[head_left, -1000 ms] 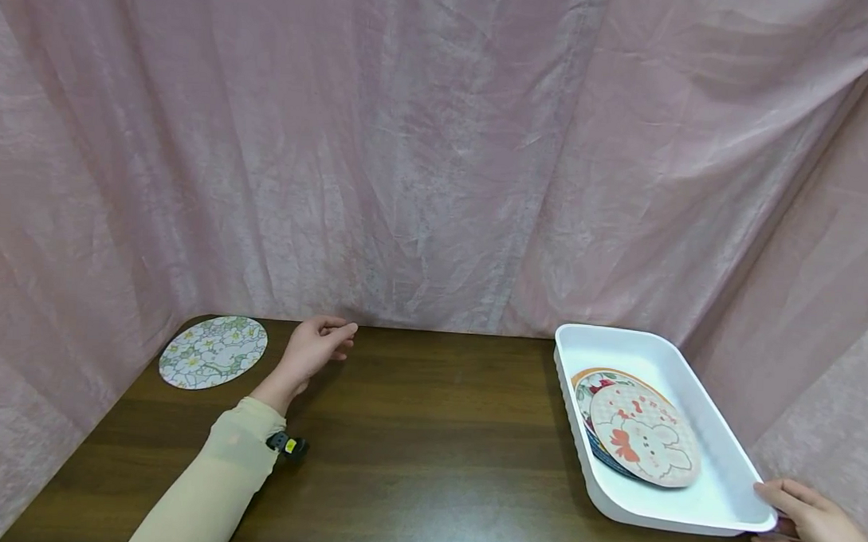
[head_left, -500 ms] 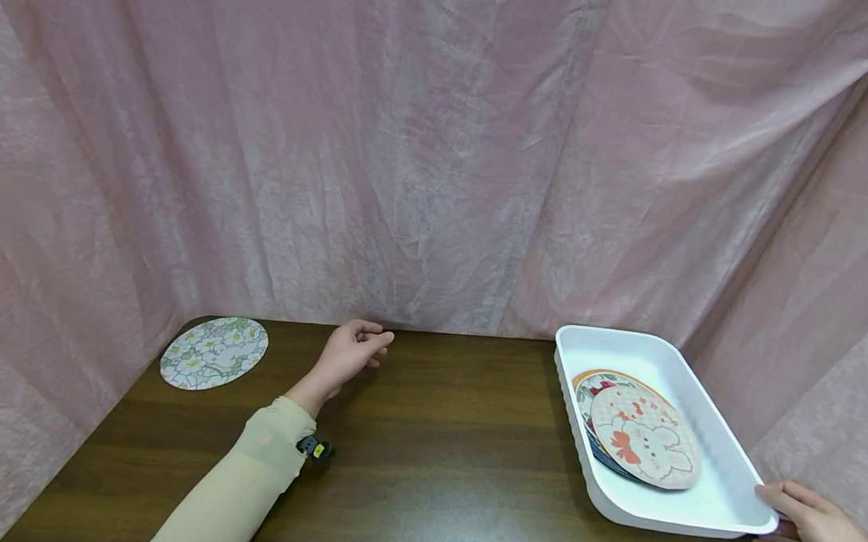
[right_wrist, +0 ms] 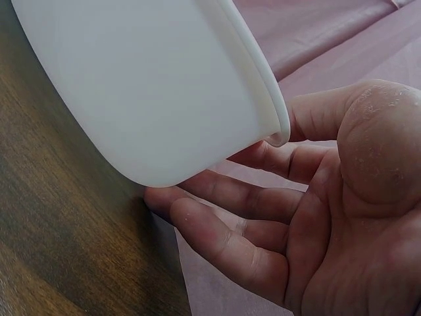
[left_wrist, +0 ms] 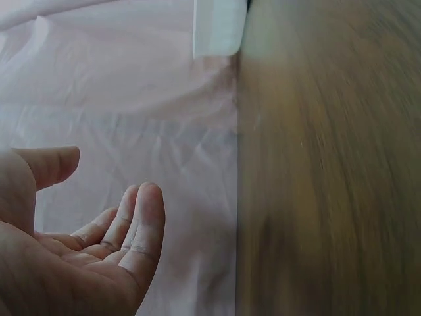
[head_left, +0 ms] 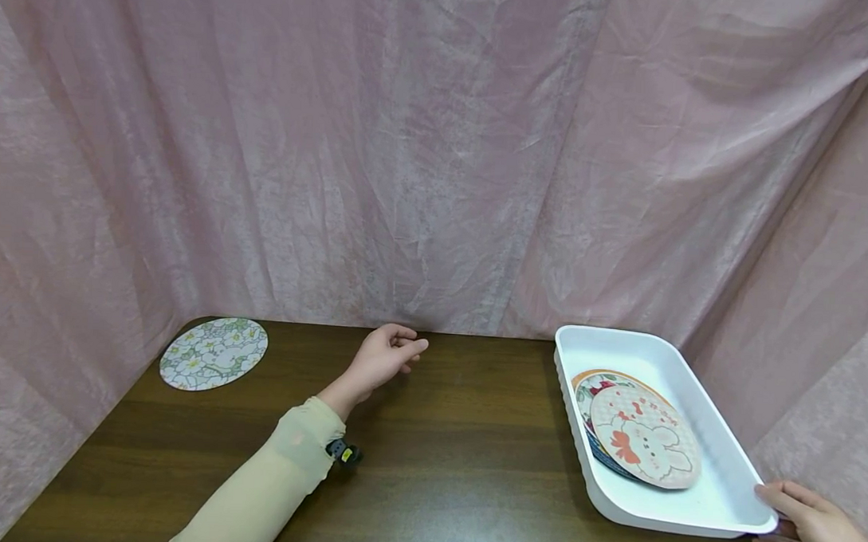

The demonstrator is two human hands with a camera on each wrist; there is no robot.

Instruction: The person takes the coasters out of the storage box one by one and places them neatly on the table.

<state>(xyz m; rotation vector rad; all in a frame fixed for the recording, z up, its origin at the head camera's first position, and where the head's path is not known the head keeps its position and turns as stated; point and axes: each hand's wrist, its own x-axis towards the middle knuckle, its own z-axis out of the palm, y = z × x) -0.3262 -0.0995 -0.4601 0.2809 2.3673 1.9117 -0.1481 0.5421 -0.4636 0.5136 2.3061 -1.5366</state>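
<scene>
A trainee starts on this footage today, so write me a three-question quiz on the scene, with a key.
1. Which hand holds the white tray?
2. True or false: the left hand is holding the flower-patterned mat.
3. The topmost mat in the tray shows: A) a car B) a rabbit C) a fish.

Key:
1. The right hand, at the tray's near right corner.
2. False: the left hand holds nothing; the flower-patterned mat lies on the table.
3. B.
</scene>
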